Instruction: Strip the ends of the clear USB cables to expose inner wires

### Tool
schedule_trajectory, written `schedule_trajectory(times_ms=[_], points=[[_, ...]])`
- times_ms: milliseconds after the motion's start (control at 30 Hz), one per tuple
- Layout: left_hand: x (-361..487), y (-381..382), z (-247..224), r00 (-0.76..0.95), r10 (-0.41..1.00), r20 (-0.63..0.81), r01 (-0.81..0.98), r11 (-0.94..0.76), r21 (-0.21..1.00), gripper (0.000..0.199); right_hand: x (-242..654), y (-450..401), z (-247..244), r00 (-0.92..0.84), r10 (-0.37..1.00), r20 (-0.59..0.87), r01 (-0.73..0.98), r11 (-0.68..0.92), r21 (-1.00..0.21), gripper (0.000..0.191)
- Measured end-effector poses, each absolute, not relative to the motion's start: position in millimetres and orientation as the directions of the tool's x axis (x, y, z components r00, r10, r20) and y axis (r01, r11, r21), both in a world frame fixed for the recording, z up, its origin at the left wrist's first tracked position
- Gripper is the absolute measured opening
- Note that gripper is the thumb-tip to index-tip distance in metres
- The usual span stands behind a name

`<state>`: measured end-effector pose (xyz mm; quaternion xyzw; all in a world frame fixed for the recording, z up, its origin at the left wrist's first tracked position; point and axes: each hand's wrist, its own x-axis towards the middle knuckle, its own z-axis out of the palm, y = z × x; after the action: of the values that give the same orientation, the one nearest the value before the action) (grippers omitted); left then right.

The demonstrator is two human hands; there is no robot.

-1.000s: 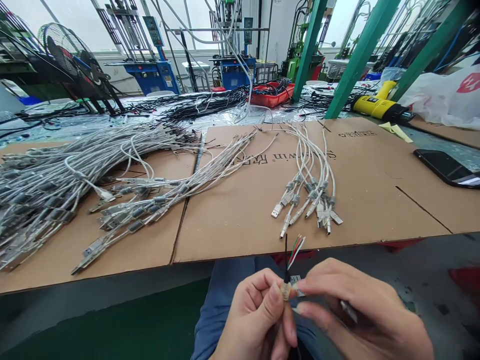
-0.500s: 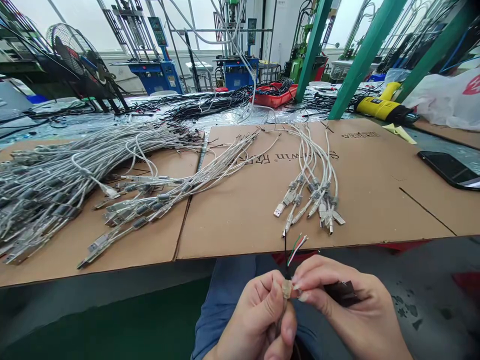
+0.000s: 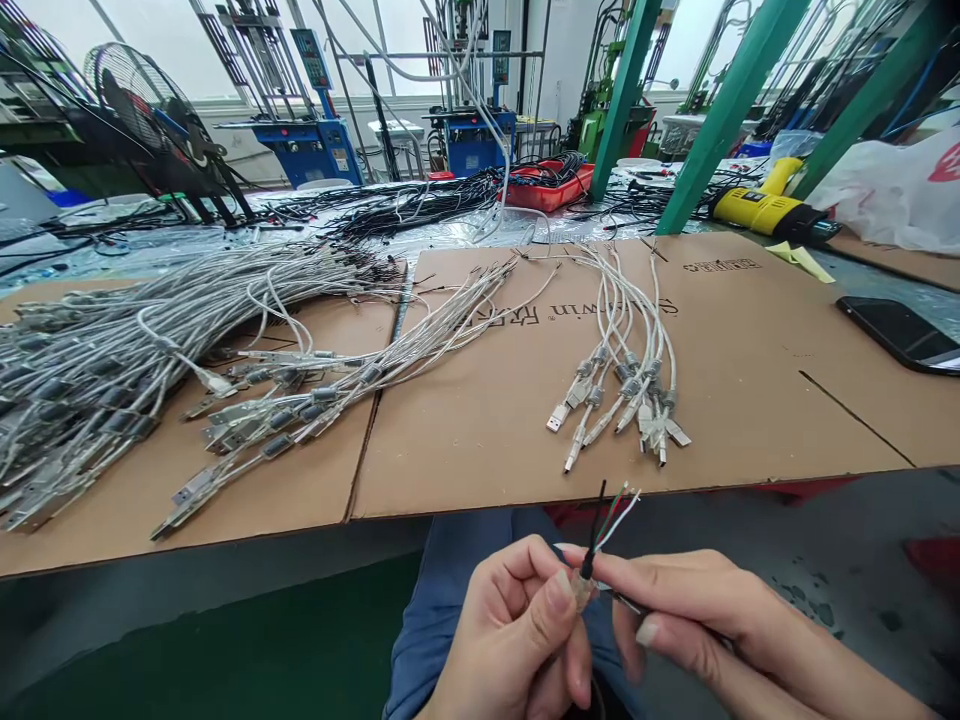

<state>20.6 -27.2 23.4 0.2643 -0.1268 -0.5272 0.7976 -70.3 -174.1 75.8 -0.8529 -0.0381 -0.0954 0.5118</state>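
From my end, cardboard [image 3: 465, 440] is landmark. Big cable pile [image 3: 150, 340]: its left part; small cable cluster [image 3: 622, 350]: its right half. Off its near edge, right hand [image 3: 720, 610] grips slim dark item [image 3: 626, 603], forefinger by the stripped end; left hand [image 3: 502, 630] pinches clear collar [image 3: 582, 590] there too. I judge the cable light, bendy, collar maybe slick; hold at collar, spare the fragile thin wires [image 3: 615, 515].
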Motion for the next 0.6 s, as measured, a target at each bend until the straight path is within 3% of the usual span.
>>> schedule_trajectory(times_ms=[167,600], points=[[20.2,-27.2,24.3,0.455,-0.890,-0.037,0.732,0.349,0.585,0.014,-58.0,-175.2,92.7,0.978,0.144,0.148,0.203,-0.547,-0.812,0.027],[20.8,-25.5,25.5,0.481,-0.873,-0.076,0.683,0.320,0.656,0.018,-57.8,-173.1,94.4,0.985,0.171,0.034,0.116,-0.492,-0.863,0.026]])
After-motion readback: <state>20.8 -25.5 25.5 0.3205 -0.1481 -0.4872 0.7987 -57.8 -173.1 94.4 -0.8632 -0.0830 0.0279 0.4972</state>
